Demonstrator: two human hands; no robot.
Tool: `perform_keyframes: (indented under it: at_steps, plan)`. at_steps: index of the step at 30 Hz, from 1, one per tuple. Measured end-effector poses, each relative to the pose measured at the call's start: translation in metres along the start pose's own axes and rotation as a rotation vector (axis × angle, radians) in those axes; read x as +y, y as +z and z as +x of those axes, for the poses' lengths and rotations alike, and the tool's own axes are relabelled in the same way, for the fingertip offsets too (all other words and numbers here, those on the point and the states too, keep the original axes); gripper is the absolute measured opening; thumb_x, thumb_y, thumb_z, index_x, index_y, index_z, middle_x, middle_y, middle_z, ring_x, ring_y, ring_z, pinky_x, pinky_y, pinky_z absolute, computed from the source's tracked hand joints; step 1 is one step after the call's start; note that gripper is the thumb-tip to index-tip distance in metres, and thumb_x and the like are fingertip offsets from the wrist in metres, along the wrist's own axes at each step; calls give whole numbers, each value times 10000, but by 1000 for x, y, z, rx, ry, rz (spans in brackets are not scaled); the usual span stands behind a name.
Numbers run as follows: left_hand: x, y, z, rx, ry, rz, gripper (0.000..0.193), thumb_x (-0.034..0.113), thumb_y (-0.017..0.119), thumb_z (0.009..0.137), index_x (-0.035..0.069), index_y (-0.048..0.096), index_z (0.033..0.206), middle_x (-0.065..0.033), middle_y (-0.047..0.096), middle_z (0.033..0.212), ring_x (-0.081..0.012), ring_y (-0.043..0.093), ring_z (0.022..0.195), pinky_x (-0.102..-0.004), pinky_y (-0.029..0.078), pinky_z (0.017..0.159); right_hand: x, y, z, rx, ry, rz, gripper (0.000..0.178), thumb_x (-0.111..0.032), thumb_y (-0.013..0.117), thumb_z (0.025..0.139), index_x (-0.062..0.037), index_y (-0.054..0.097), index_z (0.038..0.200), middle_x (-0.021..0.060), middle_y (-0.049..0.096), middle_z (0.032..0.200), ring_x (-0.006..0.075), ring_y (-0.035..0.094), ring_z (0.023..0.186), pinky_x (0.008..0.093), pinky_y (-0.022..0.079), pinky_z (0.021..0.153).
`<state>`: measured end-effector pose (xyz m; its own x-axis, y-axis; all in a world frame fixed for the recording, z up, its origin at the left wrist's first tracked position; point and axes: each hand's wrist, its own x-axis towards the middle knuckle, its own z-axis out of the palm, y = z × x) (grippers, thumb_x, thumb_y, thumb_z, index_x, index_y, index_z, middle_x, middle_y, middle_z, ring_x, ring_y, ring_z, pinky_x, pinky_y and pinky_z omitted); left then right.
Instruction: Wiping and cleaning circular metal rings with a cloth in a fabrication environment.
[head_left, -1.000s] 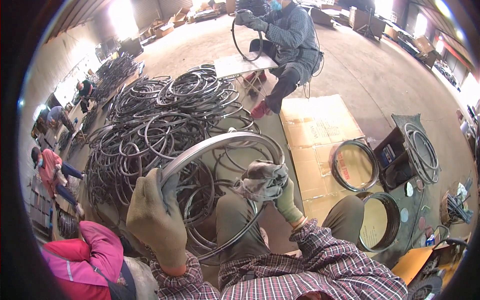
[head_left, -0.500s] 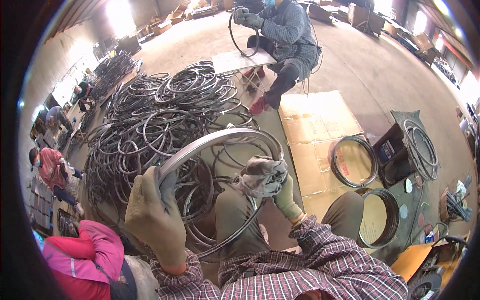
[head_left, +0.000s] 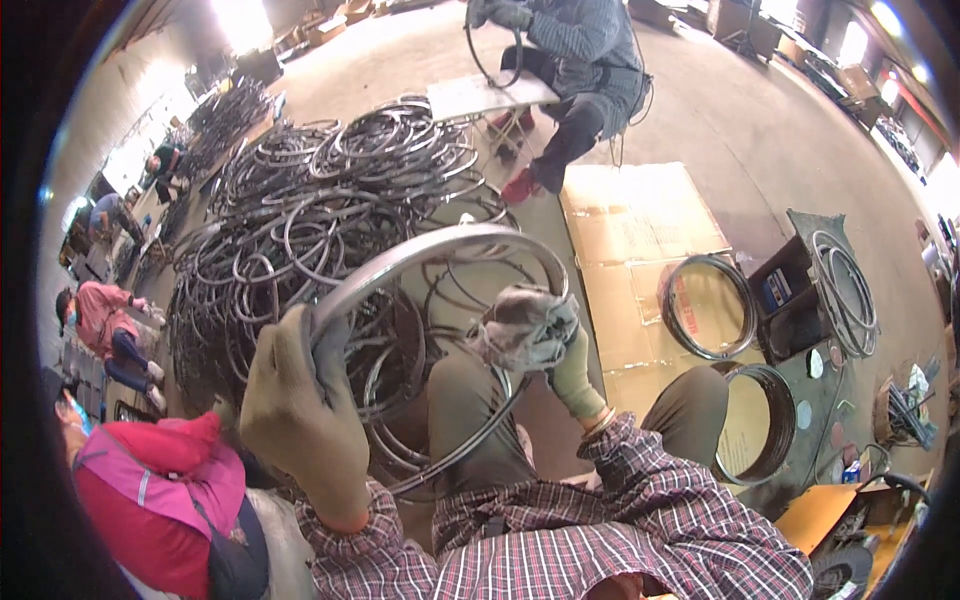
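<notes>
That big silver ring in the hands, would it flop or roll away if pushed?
The ring is probably stiff: its arch doesn't sag beyond the left hand. It might roll if stood on edge, since it's round. Its smooth shine suggests it could feel slippery.

We are in an industrial workshop, in a big hall with a bare floor and bright openings far beyond our left hand. Just past that hand lies a large tangled heap of dark metal rings. To the right of our right hand, flattened cardboard carries neatly bundled rings. Ahead of both our hands, a gloved co-worker sits at a small table, holding a ring. Well left of our left hand, we see another worker in pink.
</notes>
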<state>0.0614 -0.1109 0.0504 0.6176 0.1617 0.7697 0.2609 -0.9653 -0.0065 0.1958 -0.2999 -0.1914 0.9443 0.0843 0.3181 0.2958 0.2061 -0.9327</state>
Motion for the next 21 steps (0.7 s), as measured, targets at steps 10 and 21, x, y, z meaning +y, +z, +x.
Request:
perform_keyframes:
  at_steps: [10,21]
  plan:
    - [-1,-7,-6,35,-4,-56,287,133,661,841,48,640,1115,-138,652,961,-357,660,848,-415,503,702,-181,85,63,-116,-763,-708,513,-134,693,733,-89,575,1230,151,599,1174,324,571,1089,453,502,853]
    - [-8,7,-1,63,-70,2,232,79,675,862,47,673,1091,-140,702,1001,-325,693,905,-386,540,766,-15,13,62,-99,48,113,406,-106,638,835,-15,561,1223,196,631,1057,376,625,982,436,501,842]
